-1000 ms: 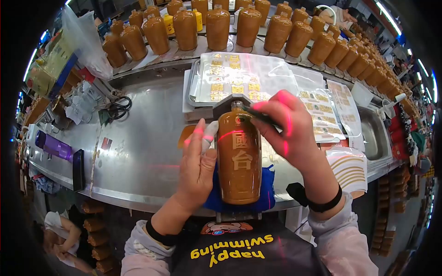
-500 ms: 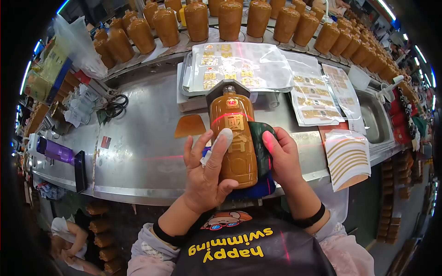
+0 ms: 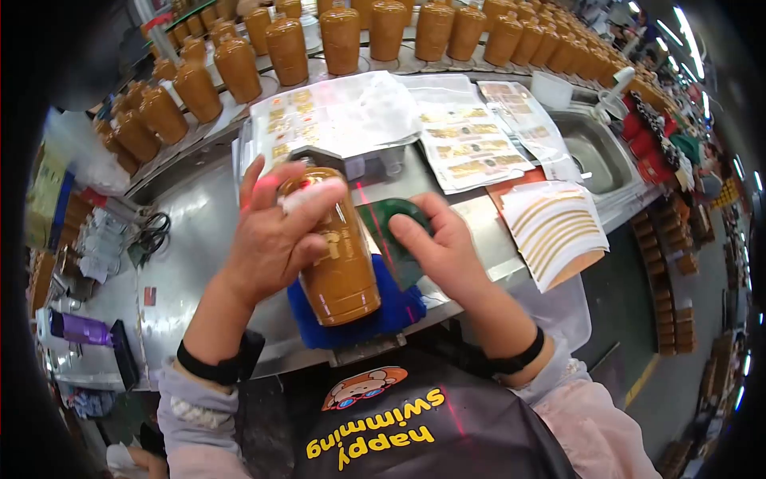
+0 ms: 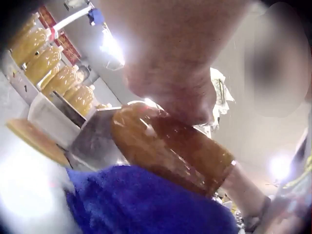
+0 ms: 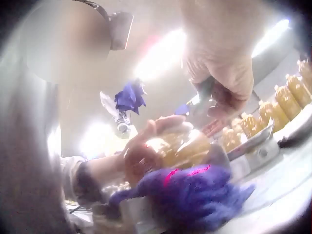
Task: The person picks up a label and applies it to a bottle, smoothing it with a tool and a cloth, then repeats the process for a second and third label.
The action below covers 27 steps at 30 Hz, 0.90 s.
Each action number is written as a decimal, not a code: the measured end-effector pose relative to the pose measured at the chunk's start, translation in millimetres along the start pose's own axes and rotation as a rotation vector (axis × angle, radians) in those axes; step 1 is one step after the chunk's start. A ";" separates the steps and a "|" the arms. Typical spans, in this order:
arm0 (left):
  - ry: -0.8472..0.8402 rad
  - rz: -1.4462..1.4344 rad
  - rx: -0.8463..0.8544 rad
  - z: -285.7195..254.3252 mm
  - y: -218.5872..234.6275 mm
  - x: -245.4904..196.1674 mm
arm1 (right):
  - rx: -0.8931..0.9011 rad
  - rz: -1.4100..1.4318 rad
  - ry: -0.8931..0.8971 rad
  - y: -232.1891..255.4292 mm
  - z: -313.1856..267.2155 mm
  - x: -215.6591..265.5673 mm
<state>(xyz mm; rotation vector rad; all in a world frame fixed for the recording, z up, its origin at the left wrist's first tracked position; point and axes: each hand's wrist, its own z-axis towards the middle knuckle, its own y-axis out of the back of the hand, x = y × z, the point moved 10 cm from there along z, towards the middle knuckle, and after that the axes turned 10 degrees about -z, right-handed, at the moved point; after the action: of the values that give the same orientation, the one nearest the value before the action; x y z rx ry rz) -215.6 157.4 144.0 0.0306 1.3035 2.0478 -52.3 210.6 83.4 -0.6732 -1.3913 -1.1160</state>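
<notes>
A glossy brown bottle with gold characters lies on a blue cloth, its neck toward a grey holder. My left hand rests over the bottle's upper part, fingers spread, one fingertip wrapped in white. To the bottle's right, my right hand pinches a dark green flat scraper between thumb and fingers. In the left wrist view the bottle lies under the left hand, above the blue cloth. The right wrist view shows the right hand above the bottle.
Rows of brown bottles stand along the back. Decal sheets lie behind the bottle, with a sheet of curved gold strips at right beside a sink. A purple bottle is at far left.
The scraper went from the bottle's neck to its right side, then slightly away from it. My left hand moved onto the bottle's upper part. The head view has shifted and tilted.
</notes>
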 end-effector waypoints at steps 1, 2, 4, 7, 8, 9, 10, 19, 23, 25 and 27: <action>-0.032 0.002 0.011 -6.3 -2.4 -9.5 | -0.030 -0.174 0.075 19.0 1.0 16.3; -0.064 0.007 0.020 -12.6 -4.8 -19.0 | -0.077 -0.332 0.133 43.1 9.4 23.3; -0.050 -0.038 0.032 -20.0 -11.2 -28.5 | -0.169 -0.663 0.187 97.0 42.0 18.5; -0.010 -0.055 0.025 -23.2 -10.2 -23.3 | -0.149 -1.281 0.290 161.2 121.6 -22.5; -0.007 -0.049 0.028 -24.3 -10.6 -23.7 | 0.017 -1.349 -0.122 184.8 156.1 -58.7; -0.004 -0.038 0.028 -25.3 -11.6 -24.7 | 0.089 -1.500 -0.091 199.6 182.2 -86.7; 0.002 -0.024 0.027 -25.9 -12.1 -25.0 | 0.096 -1.510 -0.252 218.0 203.4 -111.1; 0.192 -0.144 -0.084 -46.6 -19.3 -12.1 | 0.245 -1.568 -0.704 268.5 281.9 -190.4; 0.185 -0.176 -0.099 -46.4 -18.5 -11.0 | 0.337 -1.752 -0.613 269.3 305.3 -204.0; 0.193 -0.182 -0.109 -47.6 -18.7 -10.8 | 0.263 -1.682 -0.604 274.2 301.9 -205.9; 0.198 -0.207 -0.123 -48.2 -17.6 -9.9 | -0.058 -1.809 -0.357 262.1 294.0 -166.3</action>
<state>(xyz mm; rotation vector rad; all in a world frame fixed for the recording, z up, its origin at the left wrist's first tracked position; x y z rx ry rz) -216.4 118.3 109.3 -0.3566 1.2379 1.9852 87.7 609.8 21.7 0.6931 -2.2580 -2.4274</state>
